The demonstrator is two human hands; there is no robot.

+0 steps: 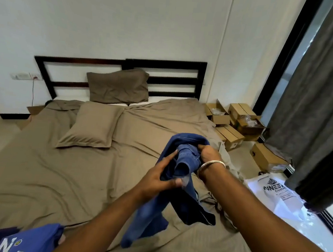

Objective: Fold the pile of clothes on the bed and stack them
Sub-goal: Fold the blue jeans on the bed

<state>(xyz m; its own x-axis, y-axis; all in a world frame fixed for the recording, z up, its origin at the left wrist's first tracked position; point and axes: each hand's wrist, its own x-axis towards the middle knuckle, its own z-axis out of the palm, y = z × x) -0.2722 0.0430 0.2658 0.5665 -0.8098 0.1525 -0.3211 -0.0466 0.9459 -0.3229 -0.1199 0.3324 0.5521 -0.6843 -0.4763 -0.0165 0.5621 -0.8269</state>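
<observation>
A pair of blue jeans (177,190) hangs bunched in the air over the bed (59,176), its legs trailing down onto the brown sheet. My left hand (157,177) grips the bundle from the left, thumb pressed against the denim. My right hand (207,152), with a metal bangle on the wrist, holds the upper end of the jeans from the right. A blue printed garment (28,240) lies at the bottom left edge of the view. A beige garment (227,160) lies on the bed's right side, partly hidden behind my right arm.
Two brown pillows (92,127) sit near the dark headboard (166,79). Several cardboard boxes (241,125) stand on the floor right of the bed. A white plastic bag (277,195) lies by the grey curtain (322,100) and window.
</observation>
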